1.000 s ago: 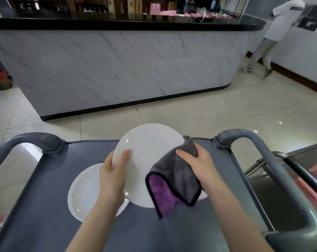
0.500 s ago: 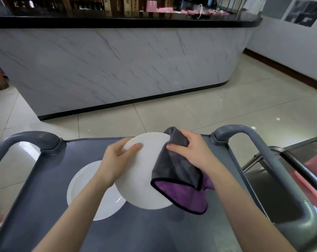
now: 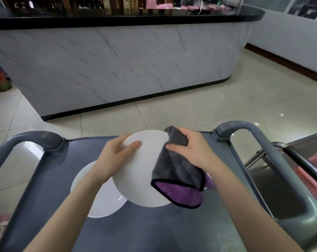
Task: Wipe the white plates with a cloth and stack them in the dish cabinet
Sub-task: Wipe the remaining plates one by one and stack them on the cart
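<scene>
Fingers [image 3: 117, 144], left hand [image 3: 116, 159]: wrapped over the upper-left rim of the raised white plate [image 3: 141, 180], one digit lying on its face, the rest hidden behind.

Fingers, right hand [image 3: 192, 151]: closed round the bunched grey cloth [image 3: 177, 170], which has a purple underside. They press it against the plate's right edge, and a loose corner hangs below.

Location, raised white plate: held tilted above the grey cart's worktop [image 3: 154, 231], clear of it. In this view it overlaps the second plate [image 3: 99, 202], which lies flat on the worktop to the left. No dish cabinet is in view.

Handling, plates: judged stiff, glazed and smooth, so likely slippery under bare skin. They look breakable if knocked on the cart handle [image 3: 245, 128] or dropped to the tiled floor [image 3: 208, 110], and of moderate weight for one hand. Best held at the rim, thumb on the face and fingers beneath. Two hands at opposite edges suit carrying.

Handling, grey cloth: soft, limp and light. Gather it in the palm so the trailing corner does not snag.

Progress: wiping stage, stacking not yet begun.
</scene>
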A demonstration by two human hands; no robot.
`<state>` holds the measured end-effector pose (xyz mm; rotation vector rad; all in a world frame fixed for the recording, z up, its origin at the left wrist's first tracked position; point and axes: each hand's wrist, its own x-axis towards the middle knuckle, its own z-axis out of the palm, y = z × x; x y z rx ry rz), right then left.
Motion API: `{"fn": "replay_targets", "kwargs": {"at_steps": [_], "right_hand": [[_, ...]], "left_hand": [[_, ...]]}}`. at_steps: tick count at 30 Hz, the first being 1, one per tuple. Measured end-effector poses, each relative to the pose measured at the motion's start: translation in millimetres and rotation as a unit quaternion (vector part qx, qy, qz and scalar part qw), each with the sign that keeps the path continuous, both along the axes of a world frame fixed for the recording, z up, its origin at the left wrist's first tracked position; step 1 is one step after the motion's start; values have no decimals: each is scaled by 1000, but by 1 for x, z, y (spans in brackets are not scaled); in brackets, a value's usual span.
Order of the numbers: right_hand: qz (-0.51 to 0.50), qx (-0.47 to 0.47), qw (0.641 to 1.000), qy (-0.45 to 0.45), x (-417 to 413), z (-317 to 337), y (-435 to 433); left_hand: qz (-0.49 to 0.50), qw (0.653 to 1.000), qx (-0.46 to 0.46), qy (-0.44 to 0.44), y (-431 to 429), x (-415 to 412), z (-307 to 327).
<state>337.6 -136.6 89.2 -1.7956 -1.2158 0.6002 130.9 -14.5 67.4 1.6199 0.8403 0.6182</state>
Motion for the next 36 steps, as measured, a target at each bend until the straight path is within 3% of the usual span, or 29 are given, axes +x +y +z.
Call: {"fn": "replay_targets", "kwargs": {"at_steps": [3,6,8,10,13,15,17,21,24,28,32,34,36], "right_hand": [[-10,9,1000,6,0,12,9],[-71,25,989,127,0,3,-2],[-121,47,964,231,-11,-10,-13],[-170,59,944,277,-25,-17,-21],[-212,59,959,179,-29,-19,-27],[-206,75,972,83,-29,-16,-28],[-189,103,975,-49,-33,-15,-26],[-94,220,923,-302,-49,-31,-23],[-21,245,877,-412,-59,-49,-26],[2,253,849,-463,-65,-55,-35],[88,229,862,-444,-64,-60,-44],[127,204,882,-404,-62,-61,-48],[144,165,930,-295,-61,-56,-51]], "left_hand": [[68,997,-9,-38,-3,4,0],[167,978,-68,-104,-11,5,-7],[227,953,-133,-150,-20,8,-9],[248,941,-172,-151,-29,11,-13],[214,962,-151,-77,-31,6,-21],[175,980,-97,9,-27,-1,-24],[180,980,-82,30,-28,-4,-22],[135,959,-230,-98,-39,2,4],[115,941,-302,-94,-35,12,13],[144,920,-358,-69,-37,15,2],[151,896,-402,-114,-38,6,-14],[147,901,-383,-143,-40,3,-17],[141,910,-353,-166,-42,1,-18]]}}
